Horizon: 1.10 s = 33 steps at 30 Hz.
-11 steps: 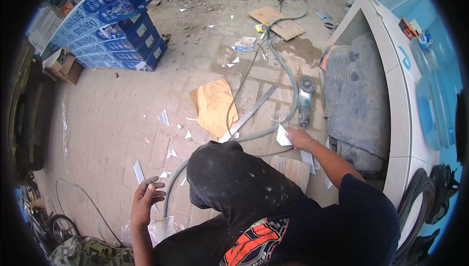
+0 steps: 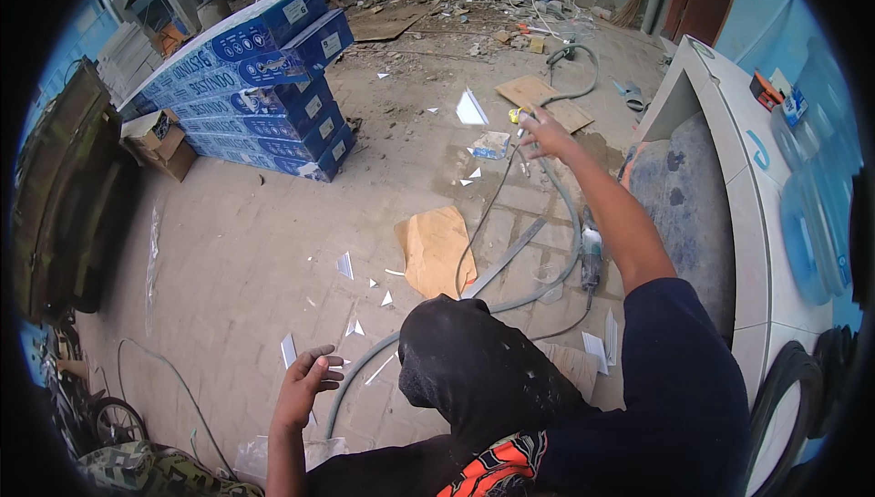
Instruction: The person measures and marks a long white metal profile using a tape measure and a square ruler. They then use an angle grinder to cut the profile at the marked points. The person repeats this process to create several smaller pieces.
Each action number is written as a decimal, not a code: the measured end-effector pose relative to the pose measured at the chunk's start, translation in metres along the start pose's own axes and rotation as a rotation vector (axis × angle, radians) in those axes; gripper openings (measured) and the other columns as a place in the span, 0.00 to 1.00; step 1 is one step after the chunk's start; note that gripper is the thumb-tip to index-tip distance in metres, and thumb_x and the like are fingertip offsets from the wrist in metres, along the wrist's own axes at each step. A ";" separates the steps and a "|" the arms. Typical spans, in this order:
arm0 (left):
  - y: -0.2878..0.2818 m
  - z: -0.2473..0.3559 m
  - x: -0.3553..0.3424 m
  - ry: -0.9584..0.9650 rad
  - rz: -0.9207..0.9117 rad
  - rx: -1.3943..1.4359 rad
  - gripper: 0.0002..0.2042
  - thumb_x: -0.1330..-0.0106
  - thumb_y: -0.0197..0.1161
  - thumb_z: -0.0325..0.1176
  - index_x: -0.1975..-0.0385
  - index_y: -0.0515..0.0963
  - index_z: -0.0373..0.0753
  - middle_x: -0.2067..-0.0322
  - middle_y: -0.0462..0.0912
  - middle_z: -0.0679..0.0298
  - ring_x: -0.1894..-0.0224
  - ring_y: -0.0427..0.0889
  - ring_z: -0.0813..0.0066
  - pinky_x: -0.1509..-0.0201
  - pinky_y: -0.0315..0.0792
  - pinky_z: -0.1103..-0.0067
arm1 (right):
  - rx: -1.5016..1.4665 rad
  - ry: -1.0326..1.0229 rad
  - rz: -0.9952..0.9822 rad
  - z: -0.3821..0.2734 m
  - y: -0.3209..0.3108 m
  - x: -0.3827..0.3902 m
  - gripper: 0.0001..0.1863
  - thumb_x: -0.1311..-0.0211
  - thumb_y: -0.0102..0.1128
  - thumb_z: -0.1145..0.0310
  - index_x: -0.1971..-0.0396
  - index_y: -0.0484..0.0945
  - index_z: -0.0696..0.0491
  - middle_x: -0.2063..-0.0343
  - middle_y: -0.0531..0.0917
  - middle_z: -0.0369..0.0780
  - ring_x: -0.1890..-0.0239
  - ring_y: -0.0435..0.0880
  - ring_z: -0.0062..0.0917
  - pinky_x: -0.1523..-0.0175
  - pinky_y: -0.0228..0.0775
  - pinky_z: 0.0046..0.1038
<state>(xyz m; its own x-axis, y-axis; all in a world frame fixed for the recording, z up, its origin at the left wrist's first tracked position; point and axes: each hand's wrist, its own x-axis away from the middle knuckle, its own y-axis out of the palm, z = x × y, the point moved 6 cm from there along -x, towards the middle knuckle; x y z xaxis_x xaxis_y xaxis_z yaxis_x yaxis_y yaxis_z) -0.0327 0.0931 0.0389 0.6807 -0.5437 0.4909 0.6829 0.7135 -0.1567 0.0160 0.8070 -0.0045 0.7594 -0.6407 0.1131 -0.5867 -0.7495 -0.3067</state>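
My right hand is stretched forward with fingers apart, holding nothing. A white triangular offcut is beyond it, up and to the left. My left hand is low at the left, fingers apart and curled slightly, above small white scraps. An angle grinder lies below my right forearm, beside a hose. A metal straightedge lies by a torn brown sheet. A black, dusty cloth-covered shape fills the lower middle.
Stacked blue boxes and a brown carton stand at the upper left. A white tiled structure with grey cloth inside runs along the right. A motorbike wheel is at the lower left. Rubble covers the far floor.
My right hand has swung up and forward and let go of the white piece, which is now farther up the view. The camera's view has shifted, so the scene appears lower and rightward.
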 end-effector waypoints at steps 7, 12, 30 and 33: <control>-0.017 -0.011 0.032 0.032 0.138 -0.052 0.27 0.15 0.58 0.50 0.29 0.75 0.35 0.46 0.87 0.59 0.52 0.86 0.74 0.45 0.81 0.74 | 0.778 -0.307 -0.388 -0.025 0.107 0.117 0.35 0.23 0.59 0.42 0.28 0.76 0.52 0.36 0.84 0.54 0.33 0.81 0.51 0.27 0.71 0.45; -0.004 -0.021 0.015 -0.044 0.087 -0.007 0.27 0.14 0.55 0.49 0.28 0.75 0.34 0.47 0.87 0.58 0.54 0.86 0.74 0.46 0.81 0.75 | 0.942 0.131 -0.241 0.192 -0.009 0.255 0.28 0.24 0.62 0.47 0.34 0.82 0.51 0.42 0.87 0.53 0.38 0.85 0.53 0.33 0.76 0.47; 0.030 0.007 0.006 -0.019 0.019 -0.073 0.26 0.15 0.56 0.48 0.29 0.75 0.33 0.47 0.87 0.57 0.54 0.86 0.73 0.45 0.81 0.74 | 1.034 0.625 -0.094 0.325 -0.020 0.434 0.14 0.26 0.64 0.58 0.48 0.86 0.49 0.53 0.91 0.48 0.47 0.90 0.46 0.43 0.81 0.50; 0.032 0.012 0.008 -0.004 0.031 -0.098 0.27 0.15 0.58 0.50 0.30 0.75 0.33 0.47 0.87 0.57 0.53 0.86 0.72 0.44 0.80 0.72 | 0.901 0.196 0.239 0.259 -0.032 0.411 0.13 0.27 0.64 0.63 0.48 0.87 0.50 0.51 0.91 0.48 0.45 0.89 0.46 0.42 0.81 0.47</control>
<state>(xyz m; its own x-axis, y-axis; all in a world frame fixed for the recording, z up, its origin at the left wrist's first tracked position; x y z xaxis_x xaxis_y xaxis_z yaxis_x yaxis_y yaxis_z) -0.0092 0.1167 0.0478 0.7011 -0.5200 0.4880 0.6843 0.6831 -0.2552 0.4197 0.6111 -0.1933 0.5390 -0.8380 0.0845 -0.2208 -0.2374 -0.9460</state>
